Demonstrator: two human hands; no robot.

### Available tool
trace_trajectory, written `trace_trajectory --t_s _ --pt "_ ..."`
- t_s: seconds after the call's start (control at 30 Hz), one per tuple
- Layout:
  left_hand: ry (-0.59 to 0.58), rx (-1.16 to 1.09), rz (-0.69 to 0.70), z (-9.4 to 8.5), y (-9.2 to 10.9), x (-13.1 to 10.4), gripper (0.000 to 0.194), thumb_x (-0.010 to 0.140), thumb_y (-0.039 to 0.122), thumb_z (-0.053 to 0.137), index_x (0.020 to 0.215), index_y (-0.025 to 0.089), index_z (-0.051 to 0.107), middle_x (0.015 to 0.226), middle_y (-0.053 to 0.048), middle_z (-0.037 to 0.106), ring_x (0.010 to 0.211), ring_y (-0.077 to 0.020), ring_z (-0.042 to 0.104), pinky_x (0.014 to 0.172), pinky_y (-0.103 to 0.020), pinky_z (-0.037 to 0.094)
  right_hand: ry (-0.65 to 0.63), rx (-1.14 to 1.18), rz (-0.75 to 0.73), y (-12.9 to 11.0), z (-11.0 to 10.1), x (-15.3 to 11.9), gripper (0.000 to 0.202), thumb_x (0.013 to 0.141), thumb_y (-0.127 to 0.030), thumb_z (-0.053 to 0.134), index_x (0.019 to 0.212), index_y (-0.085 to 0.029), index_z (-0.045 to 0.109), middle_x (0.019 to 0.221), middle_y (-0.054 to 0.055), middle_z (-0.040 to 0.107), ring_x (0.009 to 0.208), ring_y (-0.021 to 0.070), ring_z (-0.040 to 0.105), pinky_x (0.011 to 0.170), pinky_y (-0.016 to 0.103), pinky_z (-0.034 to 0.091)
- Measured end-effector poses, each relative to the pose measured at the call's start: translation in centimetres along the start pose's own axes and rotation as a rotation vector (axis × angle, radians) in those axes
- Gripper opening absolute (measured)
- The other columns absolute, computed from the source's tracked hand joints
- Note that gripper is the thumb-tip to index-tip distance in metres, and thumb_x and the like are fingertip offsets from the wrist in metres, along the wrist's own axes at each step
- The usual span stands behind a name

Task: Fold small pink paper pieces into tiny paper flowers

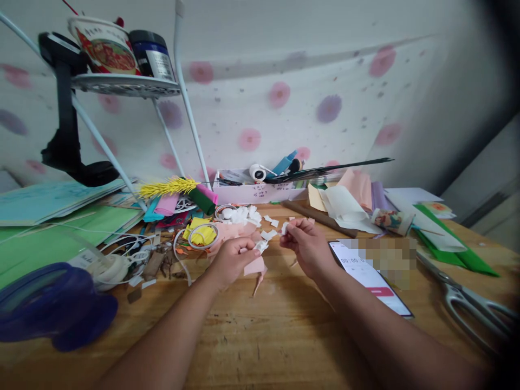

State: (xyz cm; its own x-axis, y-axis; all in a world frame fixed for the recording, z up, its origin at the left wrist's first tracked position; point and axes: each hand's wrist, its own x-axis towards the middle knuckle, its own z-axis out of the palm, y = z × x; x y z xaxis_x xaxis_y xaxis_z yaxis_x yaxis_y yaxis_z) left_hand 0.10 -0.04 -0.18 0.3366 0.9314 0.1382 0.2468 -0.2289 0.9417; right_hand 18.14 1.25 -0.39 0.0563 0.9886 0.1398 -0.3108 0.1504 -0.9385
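Note:
My left hand (235, 259) pinches a small piece of white paper (262, 247) between thumb and fingers, over the middle of the wooden table. Facing it, my right hand (306, 244) holds another white scrap (285, 228) at its fingertips. The two hands are a short way apart. Several white paper squares (268, 235) lie between and behind them. Peach crepe paper (254, 265) shows below my left hand, with more peach sheets partly hidden behind it. A heap of crumpled white pieces (241, 215) sits just beyond.
A phone (365, 276) with a timer lies right of my right arm, beside large scissors (459, 295). Paper rolls (349, 200) and a brown stick (317, 216) are behind. Left are yellow paper (199, 232), white cables (134, 244), a blue object (60, 303) and a rack (125, 84).

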Motion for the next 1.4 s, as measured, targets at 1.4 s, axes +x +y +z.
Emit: trace_trajectory --t_s 1.4 --pt "-0.021 -0.592 -0.065 2.2 0.5 -0.5 0.023 0.068 0.033 0.061 0.075 0.011 0.058 0.072 -0.003 0.055 0.068 -0.0124 0.050 0.063 -0.025 0.036 -0.216 -0.608 -0.471 -0.3 2.1 -2.4 0.010 0.075 -0.029 0.054 0.075 -0.021 0.061 0.070 0.002 0.056 0.067 0.0137 0.052 0.062 0.027 0.041"
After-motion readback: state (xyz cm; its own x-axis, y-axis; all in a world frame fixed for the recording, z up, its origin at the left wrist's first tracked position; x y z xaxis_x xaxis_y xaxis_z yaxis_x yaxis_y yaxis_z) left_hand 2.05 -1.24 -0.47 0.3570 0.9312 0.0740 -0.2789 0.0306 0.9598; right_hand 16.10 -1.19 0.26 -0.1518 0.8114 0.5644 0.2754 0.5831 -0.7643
